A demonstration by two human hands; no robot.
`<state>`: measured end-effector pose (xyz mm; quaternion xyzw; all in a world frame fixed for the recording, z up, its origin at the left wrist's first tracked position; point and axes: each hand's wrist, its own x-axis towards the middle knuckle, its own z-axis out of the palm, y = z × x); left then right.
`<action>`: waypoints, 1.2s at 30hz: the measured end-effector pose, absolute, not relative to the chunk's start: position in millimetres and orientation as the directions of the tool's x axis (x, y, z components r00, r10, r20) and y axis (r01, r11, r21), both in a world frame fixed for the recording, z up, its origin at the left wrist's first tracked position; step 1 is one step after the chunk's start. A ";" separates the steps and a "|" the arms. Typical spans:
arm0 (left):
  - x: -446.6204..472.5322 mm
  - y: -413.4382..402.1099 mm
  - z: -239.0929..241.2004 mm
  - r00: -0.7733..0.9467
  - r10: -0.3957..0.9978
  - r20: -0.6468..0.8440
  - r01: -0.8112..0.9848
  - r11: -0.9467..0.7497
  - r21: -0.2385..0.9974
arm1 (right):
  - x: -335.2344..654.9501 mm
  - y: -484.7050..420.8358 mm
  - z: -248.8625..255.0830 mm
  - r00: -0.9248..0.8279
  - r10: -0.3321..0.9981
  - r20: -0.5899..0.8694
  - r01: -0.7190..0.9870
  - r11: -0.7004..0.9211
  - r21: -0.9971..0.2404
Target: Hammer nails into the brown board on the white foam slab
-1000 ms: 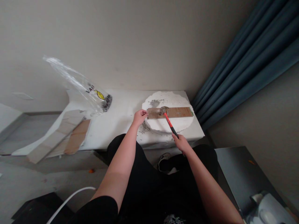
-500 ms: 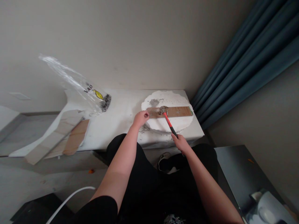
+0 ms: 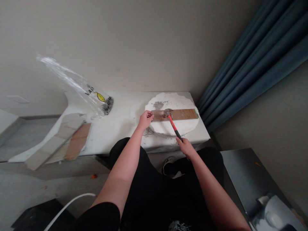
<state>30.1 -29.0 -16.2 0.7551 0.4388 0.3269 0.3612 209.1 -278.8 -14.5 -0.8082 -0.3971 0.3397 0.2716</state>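
Note:
In my right hand [image 3: 185,147] is a claw hammer [image 3: 172,122] with a red and black handle, gripped near the handle's lower end. Its metal head lies over the middle of a brown wooden strip [image 3: 185,114]. My left hand [image 3: 145,120] is at the strip's left end, fingers curled and pressed together; whatever they hold is too small to make out. Under the strip sits a rough-edged white round slab [image 3: 178,128]. Small grey bits [image 3: 158,105] are scattered on the slab, and thin nail-like pieces [image 3: 149,131] lie by its lower left edge.
The slab rests on a white-covered bench [image 3: 125,112]. A clear plastic bag [image 3: 84,88] with dark bits at its bottom stands left of it. Several wood pieces [image 3: 78,141] overhang the bench's left front edge. Blue curtains [image 3: 243,64] hang at right, above a dark tabletop [image 3: 247,173].
My left hand has shifted slightly upward at the strip's end, and its fingers have changed their pose. The hammer and my right hand stay nearly where they were.

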 end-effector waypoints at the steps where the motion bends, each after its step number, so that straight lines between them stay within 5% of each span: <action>1: 31.2 -28.9 -17.7 0.416 0.894 0.165 0.388 -0.339 0.857 | 209.1 -279.1 -15.0 0.453 0.827 -0.333 0.456 -0.536 -0.710; 36: 36.2 -36.0 -20.8 0.519 0.822 0.234 0.507 -0.516 0.691 | 207.7 -278.6 -15.8 0.448 0.824 -0.348 0.431 -0.540 -0.723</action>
